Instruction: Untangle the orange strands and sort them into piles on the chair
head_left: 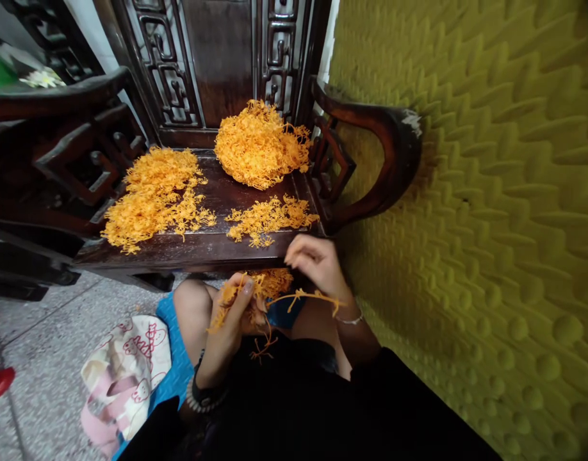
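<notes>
One hand, our left hand (231, 314), comes up from the lower left over our lap, tilted with its thumb uppermost. Its fingers are closed around an orange bunch (223, 307) of thin, curly strands, the thumb laid along the top, and tufts spill out past the grip. Our right hand (319, 261) is raised a little higher, wrist bent, close to the front edge of the dark wooden seat (211, 182). Its fingers curl inward, drawn narrow toward the thumb; the tips are blurred, and we cannot tell whether they pinch anything. From the orange bunch a loose strand (298, 294) runs rightward, passing below the right hand and ending near the bracelet (350, 319) on that wrist. Other thin ends dangle below the left hand against our black clothing (294, 410).

Just beyond the left hand, we see a low pile (277, 282) of the same orange stuff. On the seat lie a small scatter (275, 218) nearest the right hand, a broad heap (152, 198) to the left and a round mound (260, 147) at the back. To our right stands a textured yellow-green wall (467, 192); to our left, a white bag (143, 355) with pink straps lies beside blue material (176, 378).
</notes>
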Tool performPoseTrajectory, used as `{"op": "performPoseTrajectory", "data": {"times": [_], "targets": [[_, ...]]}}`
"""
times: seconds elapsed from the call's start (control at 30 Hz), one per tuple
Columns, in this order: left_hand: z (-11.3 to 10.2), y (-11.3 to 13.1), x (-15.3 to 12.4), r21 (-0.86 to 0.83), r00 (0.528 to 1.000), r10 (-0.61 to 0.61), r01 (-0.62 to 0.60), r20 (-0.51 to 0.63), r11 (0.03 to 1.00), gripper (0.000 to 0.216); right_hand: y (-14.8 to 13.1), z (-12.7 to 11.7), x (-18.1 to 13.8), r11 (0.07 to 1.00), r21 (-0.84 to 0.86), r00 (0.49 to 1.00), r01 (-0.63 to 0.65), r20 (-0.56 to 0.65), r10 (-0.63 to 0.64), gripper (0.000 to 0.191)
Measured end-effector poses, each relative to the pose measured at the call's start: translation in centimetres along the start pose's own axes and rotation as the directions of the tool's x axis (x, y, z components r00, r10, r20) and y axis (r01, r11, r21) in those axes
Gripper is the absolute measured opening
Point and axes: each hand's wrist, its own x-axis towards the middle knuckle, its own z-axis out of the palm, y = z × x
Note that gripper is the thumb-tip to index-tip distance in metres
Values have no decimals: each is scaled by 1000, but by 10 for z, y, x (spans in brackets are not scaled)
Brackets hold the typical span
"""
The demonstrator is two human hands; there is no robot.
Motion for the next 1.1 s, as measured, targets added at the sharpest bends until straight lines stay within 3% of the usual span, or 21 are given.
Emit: {"op": "performPoseTrajectory", "data": {"times": [0.07,0.13,0.23,0.3,0.37,0.43,0.47,0.53,0.57,0.63,0.7,0.73,0.77,0.83,0.93,1.0,1.1], "targets": [[-1,-1,0,25,1000,9,-8,-9,1000,27,-20,13,-14,993,60,938,-99,338,73,33],[-1,-1,-1,83,999,36,-33,-34,996,27,-31,25,-22,986,61,886,-154,451,110,32],[-2,3,-5,221,989,130,-111,-75,969,25,-34,38,-29,988,82,917,-131,389,89,39],[-3,5,-9,260,989,146,-141,0,955,29,-30,44,-35,960,211,926,-186,366,98,44],[-2,5,-14,170,983,111,-135,146,976,36,-26,48,-41,850,442,918,-288,379,114,50],[1,4,-18,23,965,113,-121,237,992,46,-23,47,-46,701,642,934,-310,342,100,55],[3,3,-19,-52,962,136,-127,238,991,51,-22,44,-46,652,710,957,-267,276,92,56],[7,2,-19,-173,962,190,-156,196,972,55,-22,31,-42,637,767,996,-74,21,91,55],[9,1,-19,-208,962,195,-154,191,966,54,-22,21,-37,672,740,987,43,-137,87,53],[9,1,-18,-243,959,149,-89,241,966,48,-19,1,-25,825,530,916,196,-398,39,48],[7,1,-18,-210,949,58,9,310,978,41,-10,-18,-7,978,139,867,154,-493,-67,41],[7,1,-17,-194,947,26,39,321,980,40,-1,-25,3,993,-82,874,83,-473,-112,35],[6,1,-17,-185,949,10,52,317,981,40,9,-30,14,963,-270,882,12,-451,-138,31],[7,0,-15,-169,953,0,54,303,984,41,32,-36,34,872,-480,930,-95,-355,-94,23],[9,0,-12,-122,946,-25,67,322,990,35,60,-33,54,617,-758,966,-211,-257,15,17],[10,1,-10,-79,936,-54,87,348,993,33,68,-28,58,477,-839,963,-262,-257,76,21],[9,3,-7,4,906,-86,93,415,996,37,70,-23,57,461,-844,957,-275,-287,47,44]]}}
